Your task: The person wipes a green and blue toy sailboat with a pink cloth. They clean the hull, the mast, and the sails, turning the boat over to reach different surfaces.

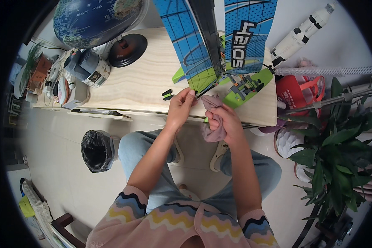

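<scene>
A toy sailing boat model of plastic building bricks stands on the light wood tabletop [133, 83], with blue patterned sails [186, 40] and a lime-green hull [245, 88]. At the lower corner of the left sail, my left hand [181, 107] pinches the sail's edge near a thin black boom. My right hand [228, 122] holds a crumpled mauve cloth [215, 130], its upper end close to the boom's tip. Left of my left hand lies a small black and green brick piece [167, 94].
A globe [99, 21] on a dark round base and a container [94, 69] stand at the left. A white rocket model [300, 34] and red bag [300, 93] are at the right, near a leafy plant [334, 155]. A black-lined bin [97, 150] stands on the floor.
</scene>
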The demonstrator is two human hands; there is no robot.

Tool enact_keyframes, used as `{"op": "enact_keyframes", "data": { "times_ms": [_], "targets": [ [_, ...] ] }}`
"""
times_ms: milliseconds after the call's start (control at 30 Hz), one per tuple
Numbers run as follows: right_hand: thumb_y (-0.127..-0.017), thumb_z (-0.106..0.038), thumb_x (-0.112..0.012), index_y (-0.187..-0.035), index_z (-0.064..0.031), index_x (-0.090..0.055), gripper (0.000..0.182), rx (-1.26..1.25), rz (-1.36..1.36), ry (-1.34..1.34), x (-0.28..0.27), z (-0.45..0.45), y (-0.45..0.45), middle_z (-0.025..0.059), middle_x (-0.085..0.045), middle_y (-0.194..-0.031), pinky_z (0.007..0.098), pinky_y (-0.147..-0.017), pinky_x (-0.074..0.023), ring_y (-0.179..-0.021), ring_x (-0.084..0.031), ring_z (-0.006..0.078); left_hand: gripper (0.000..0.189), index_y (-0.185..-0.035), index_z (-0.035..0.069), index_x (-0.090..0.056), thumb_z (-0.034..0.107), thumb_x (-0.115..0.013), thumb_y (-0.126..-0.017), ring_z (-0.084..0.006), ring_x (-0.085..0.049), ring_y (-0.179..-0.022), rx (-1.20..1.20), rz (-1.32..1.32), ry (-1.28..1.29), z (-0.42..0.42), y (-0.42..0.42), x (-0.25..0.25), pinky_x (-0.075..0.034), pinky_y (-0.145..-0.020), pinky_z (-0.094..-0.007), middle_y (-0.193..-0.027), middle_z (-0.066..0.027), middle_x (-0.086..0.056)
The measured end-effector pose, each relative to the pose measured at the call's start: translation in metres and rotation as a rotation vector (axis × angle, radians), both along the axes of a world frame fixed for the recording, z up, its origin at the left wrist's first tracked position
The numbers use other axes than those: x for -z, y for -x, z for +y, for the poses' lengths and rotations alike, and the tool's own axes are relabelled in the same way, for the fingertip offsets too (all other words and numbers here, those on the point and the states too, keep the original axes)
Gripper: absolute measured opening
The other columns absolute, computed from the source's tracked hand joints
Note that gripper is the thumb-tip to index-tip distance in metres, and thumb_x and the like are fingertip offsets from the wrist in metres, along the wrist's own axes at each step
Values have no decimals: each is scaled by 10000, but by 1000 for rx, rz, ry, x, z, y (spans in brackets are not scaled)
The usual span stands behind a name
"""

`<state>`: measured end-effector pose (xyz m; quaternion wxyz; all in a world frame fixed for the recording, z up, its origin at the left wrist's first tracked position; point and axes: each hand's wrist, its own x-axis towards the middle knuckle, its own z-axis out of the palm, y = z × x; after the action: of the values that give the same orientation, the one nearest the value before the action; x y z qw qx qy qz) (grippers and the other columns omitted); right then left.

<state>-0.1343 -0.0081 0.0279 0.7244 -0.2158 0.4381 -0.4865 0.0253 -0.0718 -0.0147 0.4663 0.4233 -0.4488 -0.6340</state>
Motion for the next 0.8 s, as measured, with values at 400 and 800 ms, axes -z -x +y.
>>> {"op": "enact_keyframes", "data": {
  "times_ms": [400,800],
  "targets": [
    [-979,-248,-483,-1312,-45,-470,391,22,-359,69,-9,33,-7,101,-621,-919,298,-655,-493,-727,-590,175,234,-1038,-17,-628,204,-587,-974,-91,-565,-764,6,-54,199,52,-8,-39,-464,-712,-229,-819,-25,-613],
    [-947,-119,-588,-1150,38,-609,257,351,159,236,-29,62,-14,81,-587,-1200,338,-901,-461,-1088,-555,152,141,-939,31,-575,168,-591,-969,-18,-484,-646,292,95,65,61,-14,-37,-401,-562,-183,-734,45,-556]
  ]
}}
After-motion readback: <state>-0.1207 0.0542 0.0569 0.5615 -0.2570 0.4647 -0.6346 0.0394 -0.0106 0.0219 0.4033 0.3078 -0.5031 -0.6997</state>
